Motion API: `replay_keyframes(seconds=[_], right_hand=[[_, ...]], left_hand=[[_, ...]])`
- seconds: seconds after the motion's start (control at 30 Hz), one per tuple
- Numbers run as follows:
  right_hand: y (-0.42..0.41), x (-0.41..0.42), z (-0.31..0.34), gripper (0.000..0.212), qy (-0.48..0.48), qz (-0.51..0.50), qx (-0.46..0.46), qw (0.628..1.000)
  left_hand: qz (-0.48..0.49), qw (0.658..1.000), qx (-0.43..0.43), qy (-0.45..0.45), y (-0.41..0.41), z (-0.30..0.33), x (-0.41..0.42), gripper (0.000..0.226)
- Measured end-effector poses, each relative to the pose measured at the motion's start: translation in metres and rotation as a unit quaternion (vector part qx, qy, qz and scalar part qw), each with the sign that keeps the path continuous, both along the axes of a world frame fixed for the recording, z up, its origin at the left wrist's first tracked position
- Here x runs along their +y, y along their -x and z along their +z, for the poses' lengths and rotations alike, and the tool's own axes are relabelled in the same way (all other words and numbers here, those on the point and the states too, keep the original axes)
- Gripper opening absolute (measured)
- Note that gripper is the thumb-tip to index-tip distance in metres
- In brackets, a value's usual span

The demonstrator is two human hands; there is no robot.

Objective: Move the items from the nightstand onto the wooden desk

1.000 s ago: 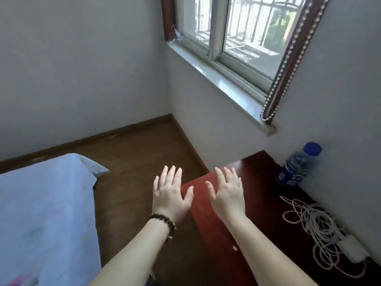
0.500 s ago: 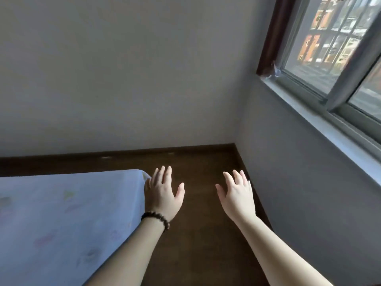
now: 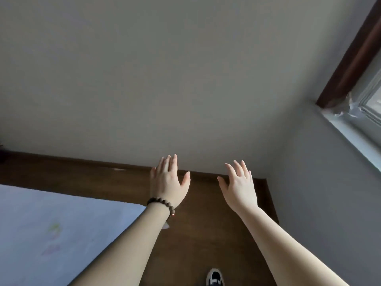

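My left hand (image 3: 169,182) is stretched out in front of me, palm down and fingers apart, holding nothing; a dark bead bracelet circles its wrist. My right hand (image 3: 239,185) is held out beside it, also spread and empty. Both hover over the dark wooden floor (image 3: 206,234) near the corner of the room. No nightstand, wooden desk or item to carry is in view.
A bed with a pale blue sheet (image 3: 51,234) fills the lower left. A plain wall (image 3: 165,79) rises ahead, with a dark skirting board (image 3: 82,162) at its foot. A window frame (image 3: 354,65) and sill are at the right edge. My shoe (image 3: 215,278) shows at the bottom.
The view has swung left, away from the dark red tabletop with the water bottle and coiled cable, which are now out of sight. Both hands stay spread and empty.
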State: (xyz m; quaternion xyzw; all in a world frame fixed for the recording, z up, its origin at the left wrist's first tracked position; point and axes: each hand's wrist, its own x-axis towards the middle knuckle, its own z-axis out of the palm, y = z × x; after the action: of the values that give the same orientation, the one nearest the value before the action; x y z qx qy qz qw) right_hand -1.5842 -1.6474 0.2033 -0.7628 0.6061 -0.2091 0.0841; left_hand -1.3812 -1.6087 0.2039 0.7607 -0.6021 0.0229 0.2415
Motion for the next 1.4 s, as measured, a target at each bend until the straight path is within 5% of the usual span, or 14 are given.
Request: replay_keyframes(seconds=[0.23,0.5,0.97,1.4], right_hand=[[-0.05,-0.185,0.028,0.05,0.002,0.121,0.01,0.993],[-0.183,-0.303,0.043,0.052,0.001,0.259,-0.001,0.966],[-0.515,-0.412,0.036,0.048,0.007,0.462,0.055,0.885],[-0.806,-0.41,0.033,0.05,0.001,0.587,0.029,0.809]], left_hand=[[0.099,0.995,-0.02,-0.018,-0.031,0.032,-0.153,0.067],[0.241,0.97,-0.022,-0.014,-0.131,0.048,-0.217,0.067],[0.448,0.893,0.038,-0.008,-0.403,0.031,-0.27,0.069],[0.592,0.805,0.04,-0.006,-0.626,0.031,-0.246,0.07]])
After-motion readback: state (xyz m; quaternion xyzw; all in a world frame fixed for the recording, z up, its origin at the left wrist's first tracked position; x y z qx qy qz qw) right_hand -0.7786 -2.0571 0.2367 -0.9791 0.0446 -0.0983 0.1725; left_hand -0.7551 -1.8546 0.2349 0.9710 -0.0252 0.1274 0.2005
